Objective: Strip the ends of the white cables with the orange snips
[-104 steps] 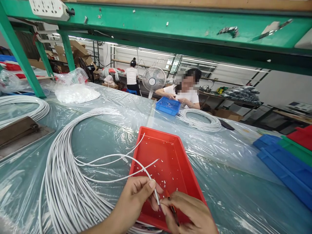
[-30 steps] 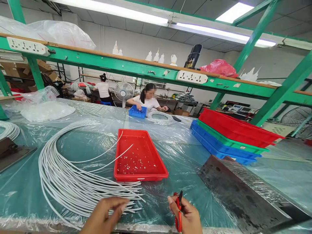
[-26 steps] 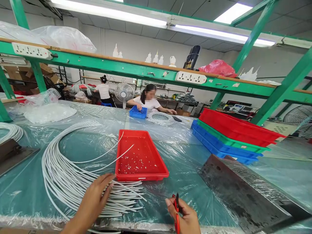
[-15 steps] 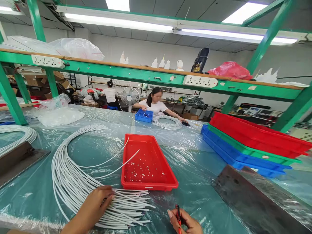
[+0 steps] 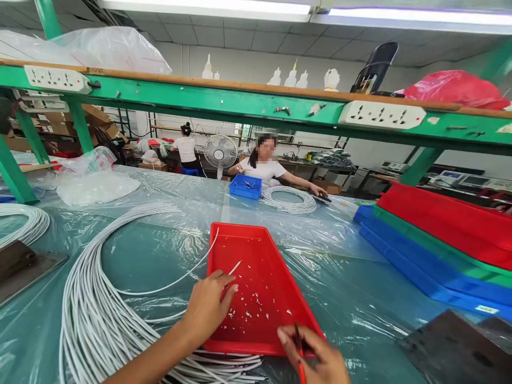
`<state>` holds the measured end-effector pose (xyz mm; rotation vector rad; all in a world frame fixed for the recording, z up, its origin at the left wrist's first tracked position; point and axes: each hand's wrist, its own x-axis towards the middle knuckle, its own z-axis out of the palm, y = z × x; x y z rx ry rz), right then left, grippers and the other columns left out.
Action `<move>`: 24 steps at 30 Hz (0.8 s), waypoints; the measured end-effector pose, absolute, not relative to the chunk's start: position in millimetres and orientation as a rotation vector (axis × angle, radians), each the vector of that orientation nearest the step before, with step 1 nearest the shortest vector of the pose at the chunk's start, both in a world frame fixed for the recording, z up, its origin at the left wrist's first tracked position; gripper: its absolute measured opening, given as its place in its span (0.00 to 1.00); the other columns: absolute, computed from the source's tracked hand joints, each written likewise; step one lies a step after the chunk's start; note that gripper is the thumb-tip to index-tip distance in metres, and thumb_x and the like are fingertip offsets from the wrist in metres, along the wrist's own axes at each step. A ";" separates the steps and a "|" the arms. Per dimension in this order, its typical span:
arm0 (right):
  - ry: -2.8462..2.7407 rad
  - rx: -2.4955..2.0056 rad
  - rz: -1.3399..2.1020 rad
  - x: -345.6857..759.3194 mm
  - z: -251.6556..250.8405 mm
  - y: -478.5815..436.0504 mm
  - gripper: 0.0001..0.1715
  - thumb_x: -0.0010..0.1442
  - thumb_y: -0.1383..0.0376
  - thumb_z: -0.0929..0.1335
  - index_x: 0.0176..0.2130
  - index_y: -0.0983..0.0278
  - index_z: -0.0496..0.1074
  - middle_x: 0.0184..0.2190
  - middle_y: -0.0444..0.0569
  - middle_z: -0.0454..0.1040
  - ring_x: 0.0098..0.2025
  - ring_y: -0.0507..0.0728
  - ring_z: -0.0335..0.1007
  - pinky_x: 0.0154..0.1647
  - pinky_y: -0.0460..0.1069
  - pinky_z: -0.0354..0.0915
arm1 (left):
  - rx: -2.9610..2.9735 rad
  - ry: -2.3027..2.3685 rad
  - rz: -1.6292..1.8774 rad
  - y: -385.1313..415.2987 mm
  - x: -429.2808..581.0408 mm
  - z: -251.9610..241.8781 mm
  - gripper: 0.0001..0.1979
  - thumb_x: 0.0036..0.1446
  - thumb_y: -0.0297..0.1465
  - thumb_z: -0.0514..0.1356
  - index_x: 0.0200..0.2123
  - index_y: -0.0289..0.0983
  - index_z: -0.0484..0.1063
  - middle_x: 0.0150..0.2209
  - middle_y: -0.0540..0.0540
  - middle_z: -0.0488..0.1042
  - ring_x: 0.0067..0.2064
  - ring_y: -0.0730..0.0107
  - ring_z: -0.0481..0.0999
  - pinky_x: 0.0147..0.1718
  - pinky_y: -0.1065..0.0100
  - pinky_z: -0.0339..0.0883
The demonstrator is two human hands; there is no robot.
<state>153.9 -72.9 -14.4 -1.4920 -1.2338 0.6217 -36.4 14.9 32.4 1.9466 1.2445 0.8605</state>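
My left hand (image 5: pixel 210 304) reaches over the left rim of a red tray (image 5: pixel 262 234), thumb and fingers closed around a white cable (image 5: pixel 237 266) near its end. The cable's tip sticks out beyond my fingers, above the tray floor. A second white cable (image 5: pixel 188 272) curves up to the tray's far left corner. Both come from a large looped bundle of white cables (image 5: pixel 86 288), partly hidden beneath my left arm. At the tray's near right corner, my right hand (image 5: pixel 316 354) grips a slim red-handled tool (image 5: pixel 301 368) with a dark tip; its jaws are unclear.
Pale scraps lie in the red tray. Stacked trays (image 5: pixel 436 240) and a dark metal block (image 5: pixel 460 341) stand at right. Another metal piece (image 5: pixel 28 266) lies at left. Across the table, a co-worker (image 5: pixel 266 168) sits by a blue bin (image 5: pixel 245 186) and a cable coil (image 5: pixel 288 200).
My left hand has left the cable bundle and moved up and right to the single cable over the tray. My right hand has moved nearer the tray with the tool. The view has shifted.
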 end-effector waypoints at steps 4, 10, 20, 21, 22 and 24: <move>-1.308 -1.422 0.810 166.9 18.3 -10.2 0.17 0.47 0.54 0.70 0.26 0.66 0.74 0.22 0.44 0.72 0.25 0.52 0.65 0.27 0.45 0.60 | 1.690 1.138 0.847 12.9 -22.8 23.2 0.19 0.54 0.41 0.54 0.37 0.34 0.77 0.26 0.45 0.75 0.26 0.66 0.71 0.28 0.70 0.61; -1.359 -1.393 1.103 153.8 8.7 64.5 0.18 0.58 0.57 0.66 0.23 0.68 0.67 0.16 0.36 0.63 0.16 0.45 0.58 0.19 0.43 0.57 | 1.269 0.961 0.756 8.7 -9.8 14.6 0.24 0.47 0.46 0.58 0.34 0.29 0.76 0.22 0.49 0.71 0.16 0.77 0.65 0.17 0.73 0.58; -1.389 -1.302 1.113 133.9 12.0 72.8 0.14 0.59 0.59 0.66 0.28 0.69 0.69 0.19 0.38 0.67 0.20 0.47 0.64 0.23 0.44 0.64 | 0.828 0.813 0.828 13.0 -7.9 13.5 0.22 0.47 0.44 0.61 0.36 0.29 0.75 0.28 0.44 0.76 0.22 0.76 0.72 0.23 0.74 0.63; -1.406 -1.276 1.069 133.7 16.1 68.5 0.14 0.57 0.59 0.67 0.28 0.69 0.69 0.19 0.39 0.68 0.20 0.47 0.65 0.24 0.45 0.64 | 0.768 0.802 0.854 13.5 -9.2 13.4 0.22 0.47 0.43 0.62 0.36 0.29 0.75 0.29 0.43 0.76 0.23 0.76 0.72 0.24 0.74 0.63; -1.425 -1.253 1.013 133.6 19.9 62.9 0.15 0.56 0.58 0.68 0.27 0.68 0.70 0.19 0.40 0.69 0.21 0.48 0.66 0.25 0.45 0.64 | 0.719 0.793 0.874 13.9 -10.4 13.6 0.21 0.47 0.43 0.62 0.37 0.29 0.75 0.29 0.43 0.77 0.23 0.75 0.73 0.24 0.73 0.64; -1.470 -1.220 0.871 134.0 25.6 48.3 0.13 0.53 0.59 0.69 0.27 0.68 0.71 0.21 0.43 0.72 0.25 0.51 0.68 0.27 0.45 0.64 | 0.661 0.777 0.892 13.9 -12.1 15.0 0.20 0.47 0.42 0.63 0.37 0.30 0.76 0.30 0.43 0.77 0.24 0.75 0.73 0.25 0.74 0.65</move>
